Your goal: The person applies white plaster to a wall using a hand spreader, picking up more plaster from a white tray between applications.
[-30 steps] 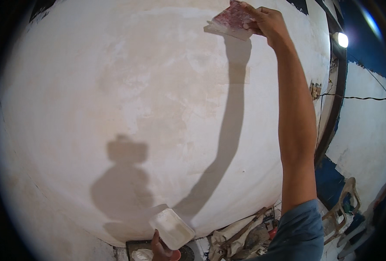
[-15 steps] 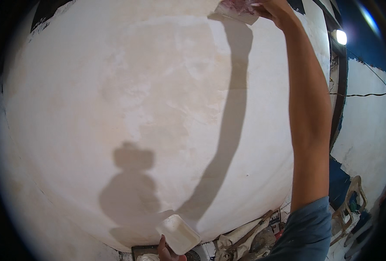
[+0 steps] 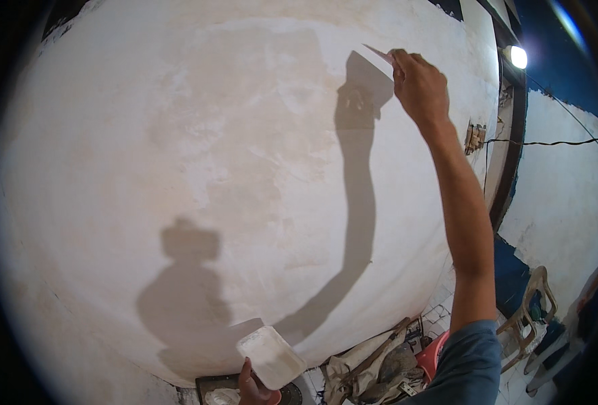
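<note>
My right hand (image 3: 420, 91) is raised near the upper right of the white, patchy wall (image 3: 110, 135), fingers closed on a thin flat scraper (image 3: 381, 55) seen almost edge-on; whether its blade touches the wall, I cannot tell. Its shadow and my arm's fall on the wall. Low in the view, my left hand (image 3: 251, 383) grips a shallow off-white tray (image 3: 272, 354) with pale residue in it, its thumb at the left rim.
Crumpled cloths and debris (image 3: 376, 371) lie along the wall's foot, beside a pink container (image 3: 430, 354). A plastic chair (image 3: 535, 300) stands at right. A lit lamp (image 3: 517, 57) and dangling wires (image 3: 555, 143) are at the upper right, near dark framing (image 3: 518, 155).
My right hand rose toward the top edge, then came lower; the scraper has turned from showing its reddish face to edge-on. My left hand with the tray has barely shifted.
</note>
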`<state>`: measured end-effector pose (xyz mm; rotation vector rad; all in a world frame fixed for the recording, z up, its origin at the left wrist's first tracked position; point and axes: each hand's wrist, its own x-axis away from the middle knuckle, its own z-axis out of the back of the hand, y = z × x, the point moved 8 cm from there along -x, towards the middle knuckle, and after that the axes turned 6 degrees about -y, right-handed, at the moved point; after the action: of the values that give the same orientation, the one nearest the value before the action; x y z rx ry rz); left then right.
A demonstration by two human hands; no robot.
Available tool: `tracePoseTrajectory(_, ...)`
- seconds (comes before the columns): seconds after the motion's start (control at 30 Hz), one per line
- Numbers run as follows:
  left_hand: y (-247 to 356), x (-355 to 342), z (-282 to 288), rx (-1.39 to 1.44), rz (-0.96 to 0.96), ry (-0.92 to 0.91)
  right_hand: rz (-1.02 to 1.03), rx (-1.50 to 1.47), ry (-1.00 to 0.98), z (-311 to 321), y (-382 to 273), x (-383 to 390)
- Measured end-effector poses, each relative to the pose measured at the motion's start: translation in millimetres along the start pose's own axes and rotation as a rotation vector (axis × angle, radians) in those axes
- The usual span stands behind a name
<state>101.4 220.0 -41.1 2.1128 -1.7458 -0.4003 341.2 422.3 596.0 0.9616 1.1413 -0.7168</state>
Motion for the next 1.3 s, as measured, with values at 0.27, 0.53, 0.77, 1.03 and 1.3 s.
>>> tracePoseTrajectory(0.27, 8.4, 6.1, -24.1, -0.013, -0.008, -0.025, -0.172, -0.08, -0.215, -64.7, -47.6, 53.9)
tracePoseTrajectory(0.53, 0.2, 7.4, -17.6, 0.059, 0.016, 0.017, -0.067, -0.272, -0.329, -35.6, -101.3, 86.8)
tracePoseTrajectory(0.77, 1.3, 7.1, -27.6, -0.013, 0.002, 0.017, 0.063, -0.232, -0.153, -33.8, -28.6, -44.9)
tracePoseTrajectory(1.03, 5.0, 10.5, -27.8, 0.078, 0.026, 0.059, 0.233, -0.329, -0.317, -33.0, -136.5, 120.1)
tracePoseTrajectory(1.3, 2.0, 12.0, -28.6, -0.015, 0.009, 0.062, 0.274, -0.356, 0.043, -39.2, -116.4, 56.5)
